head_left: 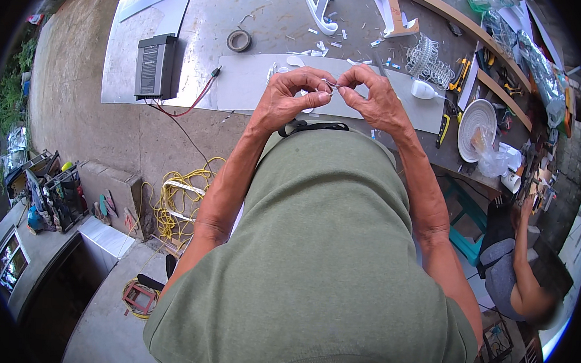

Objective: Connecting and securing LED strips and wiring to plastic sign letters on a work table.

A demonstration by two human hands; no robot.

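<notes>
Green shirt below, both hands, left hand [293, 96] and right hand [372, 97], pinch closed on what seems a thin wire [330, 84], mid-twist, needing steady fingertip tension next.

A black box-shaped power unit [156, 65] sits at the bench's [213, 20] left edge, a tape roll [239, 40] farther in. Yellow cable [174, 202] lies coiled on the floor beside the bench.

One head-worn fisheye view looks steeply down over the person's olive-green shirt front [326, 249] toward the nearby grey metal-topped workbench [207, 19]; straight edges bend near the rim.
</notes>
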